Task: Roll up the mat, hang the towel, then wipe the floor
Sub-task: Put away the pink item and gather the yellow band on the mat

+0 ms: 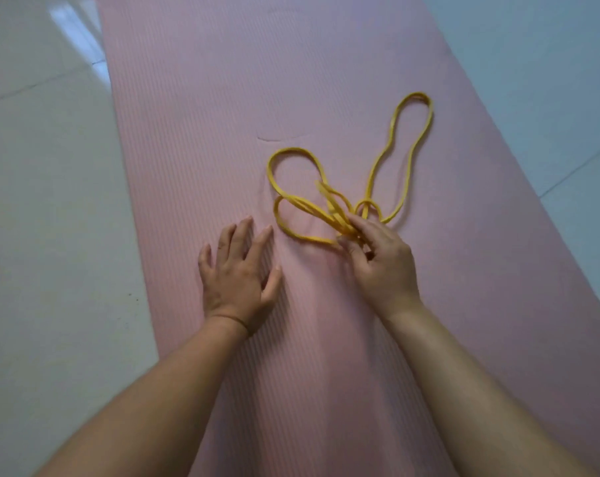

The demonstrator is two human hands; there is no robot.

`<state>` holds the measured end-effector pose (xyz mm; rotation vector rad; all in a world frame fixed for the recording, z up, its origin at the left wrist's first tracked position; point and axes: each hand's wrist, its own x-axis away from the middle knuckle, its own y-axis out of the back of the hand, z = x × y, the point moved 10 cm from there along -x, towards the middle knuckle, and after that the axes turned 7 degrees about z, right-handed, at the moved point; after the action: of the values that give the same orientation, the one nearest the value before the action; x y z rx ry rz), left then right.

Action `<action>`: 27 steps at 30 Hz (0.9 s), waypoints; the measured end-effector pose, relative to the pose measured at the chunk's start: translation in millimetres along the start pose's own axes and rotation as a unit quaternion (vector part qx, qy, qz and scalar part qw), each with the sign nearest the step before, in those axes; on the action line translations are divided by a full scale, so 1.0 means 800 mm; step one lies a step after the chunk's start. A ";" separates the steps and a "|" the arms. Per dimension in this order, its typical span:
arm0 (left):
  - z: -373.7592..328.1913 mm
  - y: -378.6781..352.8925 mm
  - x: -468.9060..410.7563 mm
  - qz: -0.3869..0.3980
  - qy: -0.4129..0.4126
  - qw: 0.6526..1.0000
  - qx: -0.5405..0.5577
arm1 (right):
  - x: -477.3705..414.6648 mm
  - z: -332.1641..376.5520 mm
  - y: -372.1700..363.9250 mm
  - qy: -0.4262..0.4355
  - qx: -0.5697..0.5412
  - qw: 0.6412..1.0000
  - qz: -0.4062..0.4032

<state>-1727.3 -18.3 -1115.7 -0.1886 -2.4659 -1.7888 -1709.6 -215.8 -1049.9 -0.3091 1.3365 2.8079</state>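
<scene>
Pale tiled floor surrounds the pink mat, lying flat and unrolled. My left hand rests open on it; my right hand pinches the yellow cord. I'd gather every loop clear before rolling.

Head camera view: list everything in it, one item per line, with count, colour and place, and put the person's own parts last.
mat: one, pink, ribbed, lying flat and unrolled on the floor, filling the middle of the view.
band: one, yellow, looped and tangled on the mat, right of centre.
floor: pale glossy tiles, visible on both sides of the mat.
wrist band: one, thin, brownish, on the left wrist.
left hand: one, flat on the mat, fingers spread.
right hand: one, fingers pinching the bunched part of the band.
</scene>
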 end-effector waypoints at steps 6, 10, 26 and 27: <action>0.008 -0.012 0.042 0.082 -0.064 0.994 -0.026 | 0.122 0.034 0.035 -0.025 -0.020 0.999 0.035; 0.041 -0.017 0.147 0.109 -0.045 0.993 -0.010 | 0.189 0.060 0.045 -0.035 -0.025 0.998 0.052; 0.021 0.106 0.460 0.049 0.069 0.991 0.106 | 0.379 0.188 0.088 0.066 -0.138 0.963 0.220; 0.020 0.115 0.479 0.040 0.079 0.991 0.104 | 0.392 0.197 0.091 0.077 -0.147 0.959 0.231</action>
<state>-2092.2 43.1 -979.1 -0.1233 -2.4710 -1.4435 -2051.2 -162.4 -955.6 -0.2495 1.1339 3.4513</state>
